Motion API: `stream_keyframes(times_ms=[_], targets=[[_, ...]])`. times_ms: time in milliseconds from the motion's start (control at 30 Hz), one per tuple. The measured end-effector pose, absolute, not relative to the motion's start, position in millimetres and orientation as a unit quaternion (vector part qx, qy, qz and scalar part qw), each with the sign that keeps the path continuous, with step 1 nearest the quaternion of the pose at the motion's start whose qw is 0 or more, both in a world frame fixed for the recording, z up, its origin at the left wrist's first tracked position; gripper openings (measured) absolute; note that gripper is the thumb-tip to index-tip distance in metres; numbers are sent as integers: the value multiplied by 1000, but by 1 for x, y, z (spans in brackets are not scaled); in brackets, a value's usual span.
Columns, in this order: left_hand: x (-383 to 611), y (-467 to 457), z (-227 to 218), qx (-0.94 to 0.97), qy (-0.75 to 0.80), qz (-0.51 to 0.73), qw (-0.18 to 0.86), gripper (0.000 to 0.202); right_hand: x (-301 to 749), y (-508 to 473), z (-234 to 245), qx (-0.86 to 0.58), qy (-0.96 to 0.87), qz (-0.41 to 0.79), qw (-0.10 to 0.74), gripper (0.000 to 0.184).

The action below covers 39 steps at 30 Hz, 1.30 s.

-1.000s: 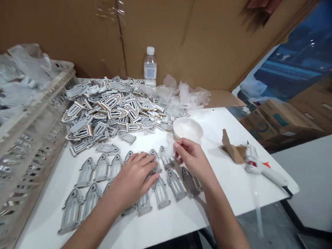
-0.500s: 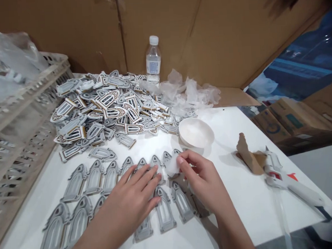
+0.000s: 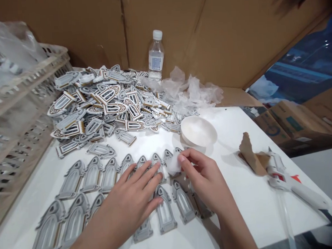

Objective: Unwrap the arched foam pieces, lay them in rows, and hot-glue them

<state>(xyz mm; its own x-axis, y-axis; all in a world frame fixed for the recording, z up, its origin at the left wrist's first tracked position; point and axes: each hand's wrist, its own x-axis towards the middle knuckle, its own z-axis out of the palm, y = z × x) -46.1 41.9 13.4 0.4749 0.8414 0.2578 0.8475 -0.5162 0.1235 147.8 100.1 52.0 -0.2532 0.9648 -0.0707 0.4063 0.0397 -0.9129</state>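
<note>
My left hand point(image 3: 132, 200) lies flat with fingers spread on the two rows of grey arched-window cutouts point(image 3: 93, 176) laid out on the white table point(image 3: 236, 195). My right hand point(image 3: 205, 180) pinches a small white wad point(image 3: 173, 165) between thumb and fingers and presses it on a cutout at the right end of the upper row. A white bowl point(image 3: 198, 131) stands just beyond that hand.
A big heap of loose cutouts point(image 3: 103, 101) covers the far left of the table. A water bottle point(image 3: 155, 56) and crumpled clear plastic point(image 3: 192, 89) sit at the back. A slatted crate point(image 3: 18, 121) stands left. Torn cardboard point(image 3: 249, 155) and a glue gun point(image 3: 291, 184) lie right.
The view has dipped and shifted, so everything sits larger and lower-left. My right hand has moved the white wad slightly along the upper row; my left hand stays flat on the cutouts.
</note>
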Motion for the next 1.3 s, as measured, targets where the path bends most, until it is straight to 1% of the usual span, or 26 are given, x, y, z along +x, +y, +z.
stream_keyframes(times_ms=[233, 400, 467, 600, 833, 933, 1033, 1067, 1133, 1233, 1300], targets=[[-52, 42, 20, -862, -489, -135, -1, 45, 148, 101, 50, -526, -655, 446, 311, 25], [-65, 45, 36, -820, -546, -169, -1, 24, 148, 101, 50, -533, -649, 444, 312, 25], [-68, 45, 38, -812, -557, -177, 4, 22, 148, 101, 50, -535, -649, 443, 310, 24], [-68, 45, 36, -811, -563, -158, -2, 26, 148, 102, 51, -536, -651, 441, 307, 25], [-68, 45, 35, -811, -566, -149, -11, 24, 149, 102, 49, -535, -651, 442, 308, 25], [-67, 45, 36, -814, -557, -164, -10, 25, 149, 102, 49, -539, -652, 437, 306, 24], [-62, 43, 37, -820, -533, -205, -21, 32, 149, 102, 48, -526, -654, 457, 296, 25], [-60, 42, 37, -822, -524, -222, -38, 35, 148, 101, 48, -512, -655, 473, 292, 25], [-55, 38, 38, -811, -516, -254, -106, 42, 147, 100, 50, -472, -663, 509, 281, 23], [-49, 32, 38, -739, -547, -293, -264, 52, 145, 96, 54, -415, -688, 536, 259, 20], [-47, 30, 38, -659, -558, -322, -388, 54, 144, 95, 58, -387, -713, 527, 252, 20]])
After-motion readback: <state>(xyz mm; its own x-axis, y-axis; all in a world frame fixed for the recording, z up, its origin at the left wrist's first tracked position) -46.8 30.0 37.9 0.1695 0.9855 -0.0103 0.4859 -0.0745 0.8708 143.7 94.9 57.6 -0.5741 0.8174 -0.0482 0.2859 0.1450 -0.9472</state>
